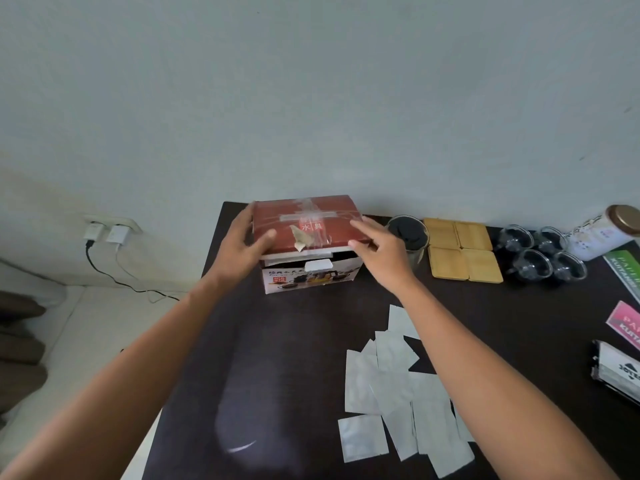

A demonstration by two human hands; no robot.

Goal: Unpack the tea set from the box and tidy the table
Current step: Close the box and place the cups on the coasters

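A red-topped tea set box (pixel 308 230) with clear tape across its lid stands at the far left of the dark table (pixel 284 341). My left hand (pixel 242 244) rests on the lid's left end, thumb on top. My right hand (pixel 377 247) touches the lid's right edge with its fingers spread. To the right of the box stand a glass teapot (pixel 410 237), several bamboo coasters (pixel 462 249) and several small glass cups (pixel 542 252).
Several white sachets (pixel 398 389) lie scattered at the table's near right. A round tin (pixel 604 230), green and pink cards (pixel 625 327) and a dark packet (pixel 616 375) sit at the right edge. Wall sockets with cables (pixel 104 233) are to the left.
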